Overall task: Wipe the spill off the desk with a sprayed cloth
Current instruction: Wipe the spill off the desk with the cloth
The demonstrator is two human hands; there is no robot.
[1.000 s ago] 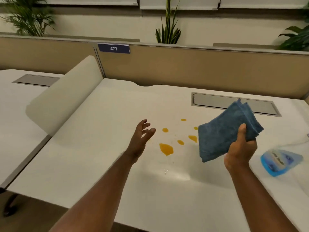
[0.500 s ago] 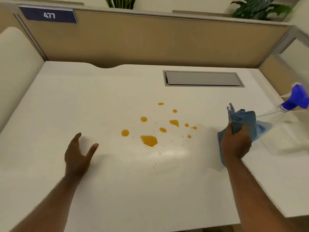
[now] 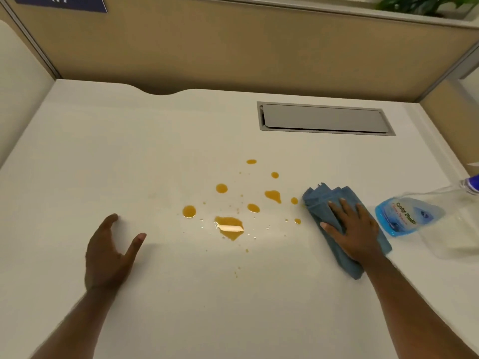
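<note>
An orange spill [image 3: 229, 227] of one larger puddle and several small drops lies in the middle of the white desk [image 3: 155, 156]. A folded blue cloth [image 3: 321, 203] rests flat on the desk just right of the drops. My right hand [image 3: 355, 229] lies palm down on it with fingers spread, pressing it to the surface. My left hand [image 3: 108, 252] rests open on the desk left of the spill, thumb apart, holding nothing. A clear spray bottle [image 3: 404, 216] with a blue label lies on its side right of the cloth.
A grey cable flap [image 3: 324, 119] is set into the desk behind the spill. A tan partition [image 3: 233, 47] closes the back, with side panels left and right. The desk's right edge runs close to the bottle.
My right hand has brought the cloth down from the air and flattened it on the desk beside the spill. My left hand has dropped to the desk on the left. The view has tilted down.
</note>
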